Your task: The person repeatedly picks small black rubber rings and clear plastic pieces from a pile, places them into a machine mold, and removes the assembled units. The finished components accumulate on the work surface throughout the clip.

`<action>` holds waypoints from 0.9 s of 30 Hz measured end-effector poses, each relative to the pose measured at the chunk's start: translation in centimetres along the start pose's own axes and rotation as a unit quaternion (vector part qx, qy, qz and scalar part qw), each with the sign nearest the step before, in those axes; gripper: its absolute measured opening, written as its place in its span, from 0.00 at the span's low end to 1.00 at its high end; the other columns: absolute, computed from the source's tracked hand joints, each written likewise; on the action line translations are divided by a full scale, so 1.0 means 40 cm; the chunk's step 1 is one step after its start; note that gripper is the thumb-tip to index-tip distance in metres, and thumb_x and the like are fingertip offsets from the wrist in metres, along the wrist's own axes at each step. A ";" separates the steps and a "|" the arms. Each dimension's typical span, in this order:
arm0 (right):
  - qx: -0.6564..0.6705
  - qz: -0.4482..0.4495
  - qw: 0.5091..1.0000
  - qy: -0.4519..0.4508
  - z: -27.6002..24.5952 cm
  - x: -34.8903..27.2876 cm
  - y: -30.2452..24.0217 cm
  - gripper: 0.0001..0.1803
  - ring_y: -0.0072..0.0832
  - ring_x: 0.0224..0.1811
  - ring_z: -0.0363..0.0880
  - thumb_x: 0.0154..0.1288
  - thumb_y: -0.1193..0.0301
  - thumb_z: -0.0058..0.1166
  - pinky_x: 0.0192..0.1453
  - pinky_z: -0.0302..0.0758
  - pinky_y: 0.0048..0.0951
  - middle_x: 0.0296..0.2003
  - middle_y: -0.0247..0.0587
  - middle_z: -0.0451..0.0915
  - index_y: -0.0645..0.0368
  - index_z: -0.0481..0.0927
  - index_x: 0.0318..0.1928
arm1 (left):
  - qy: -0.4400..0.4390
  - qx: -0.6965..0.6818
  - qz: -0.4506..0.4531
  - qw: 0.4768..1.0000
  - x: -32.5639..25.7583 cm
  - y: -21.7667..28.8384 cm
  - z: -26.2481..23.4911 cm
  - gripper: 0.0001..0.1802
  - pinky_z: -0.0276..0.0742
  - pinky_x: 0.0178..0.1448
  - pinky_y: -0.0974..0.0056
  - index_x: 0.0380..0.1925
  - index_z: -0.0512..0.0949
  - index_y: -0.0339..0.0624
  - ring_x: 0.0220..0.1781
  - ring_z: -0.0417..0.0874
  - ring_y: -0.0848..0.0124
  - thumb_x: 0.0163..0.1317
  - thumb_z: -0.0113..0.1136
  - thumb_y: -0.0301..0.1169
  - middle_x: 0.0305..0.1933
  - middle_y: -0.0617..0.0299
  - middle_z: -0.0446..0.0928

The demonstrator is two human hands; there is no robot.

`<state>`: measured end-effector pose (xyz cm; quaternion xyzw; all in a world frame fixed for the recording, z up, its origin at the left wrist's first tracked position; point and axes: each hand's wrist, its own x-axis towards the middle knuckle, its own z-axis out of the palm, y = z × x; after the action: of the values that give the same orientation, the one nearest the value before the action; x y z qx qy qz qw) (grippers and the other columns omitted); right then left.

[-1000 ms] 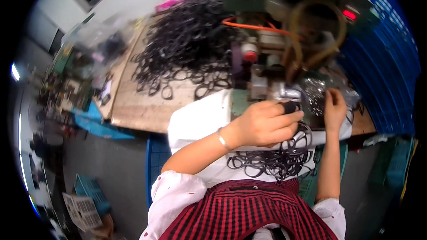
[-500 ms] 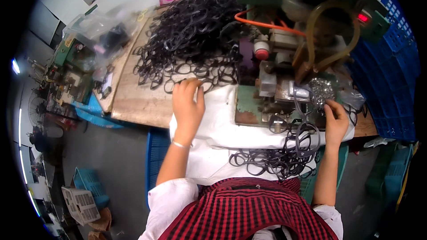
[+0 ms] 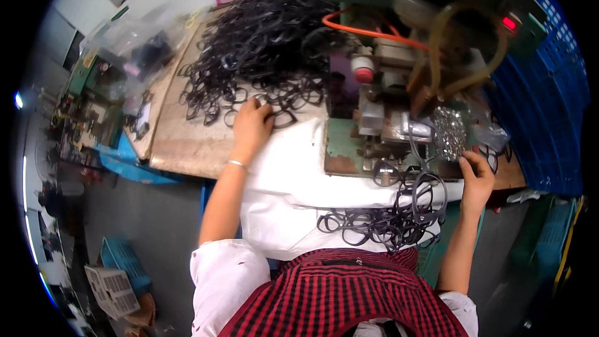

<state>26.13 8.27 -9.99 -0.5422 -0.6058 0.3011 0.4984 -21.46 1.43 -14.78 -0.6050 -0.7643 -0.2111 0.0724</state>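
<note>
My left hand (image 3: 251,128) is at the near edge of a big pile of black eyeglass frames (image 3: 268,31) on the wooden table. Its fingers are curled and closed on an eyeglass frame (image 3: 284,119). On the right, my right hand (image 3: 478,178) has thumb and forefinger drawn together beside a heap of small shiny metal parts (image 3: 450,134); anything between the fingertips is too small to make out. Between the hands stands a green bench machine (image 3: 343,143). One eyeglass frame (image 3: 430,196) hangs at its front edge, above more frames (image 3: 374,224) on the white cloth over my lap.
Blue plastic crates (image 3: 536,100) stand along the right side. An orange hose (image 3: 362,32) and a red button (image 3: 362,74) are on the machine. Left of the table (image 3: 187,143) are clear plastic bags (image 3: 140,43) and another machine (image 3: 93,115). Baskets (image 3: 115,290) sit on the floor.
My left hand has moved slightly forward and left, its fingers curling in among the frames. My right hand has shifted a little nearer to me, beside the metal parts.
</note>
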 end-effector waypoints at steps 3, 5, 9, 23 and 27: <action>0.020 -0.067 0.993 -0.093 0.045 0.019 -0.146 0.08 0.23 0.41 0.78 0.55 0.81 0.61 0.50 0.72 0.22 0.37 0.38 0.82 0.65 0.82 0.38 | -0.061 0.057 0.040 0.996 0.016 0.001 -0.047 0.09 0.75 0.51 0.54 0.32 0.81 0.41 0.48 0.76 0.51 0.49 0.64 0.28 0.50 0.49 0.74; 0.070 -0.094 0.985 -0.127 0.103 0.057 -0.227 0.11 0.24 0.40 0.79 0.53 0.80 0.62 0.49 0.73 0.22 0.36 0.37 0.82 0.65 0.81 0.39 | -0.074 0.063 0.058 0.994 0.026 -0.007 -0.043 0.08 0.75 0.52 0.54 0.31 0.80 0.40 0.50 0.76 0.50 0.49 0.63 0.27 0.53 0.48 0.73; 0.187 -0.018 0.970 -0.155 0.204 0.096 -0.252 0.18 0.21 0.38 0.78 0.52 0.79 0.61 0.47 0.73 0.22 0.34 0.36 0.81 0.65 0.77 0.45 | -0.061 0.107 -0.053 0.991 0.000 0.018 -0.071 0.10 0.76 0.44 0.50 0.36 0.75 0.36 0.39 0.79 0.48 0.53 0.58 0.26 0.38 0.46 0.80; 0.346 0.064 0.928 -0.124 0.248 0.035 -0.296 0.23 0.19 0.38 0.76 0.54 0.83 0.59 0.45 0.72 0.19 0.33 0.37 0.79 0.69 0.71 0.52 | 0.163 -0.626 0.198 0.737 0.140 0.491 -0.323 0.07 0.86 0.41 0.64 0.43 0.67 0.33 0.33 0.85 0.64 0.68 0.52 0.20 0.43 0.47 0.78; 0.368 0.057 0.919 -0.126 0.247 0.034 -0.289 0.24 0.20 0.38 0.76 0.55 0.82 0.59 0.47 0.71 0.19 0.33 0.37 0.80 0.71 0.69 0.53 | 0.169 -0.615 0.214 0.740 0.144 0.490 -0.318 0.07 0.86 0.41 0.64 0.43 0.68 0.33 0.35 0.85 0.64 0.67 0.52 0.20 0.43 0.48 0.78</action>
<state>12.92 8.64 -2.31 -0.3111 -0.4782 0.5968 0.5642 -6.05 4.87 3.37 -0.6201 -0.2943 -0.7127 -0.1443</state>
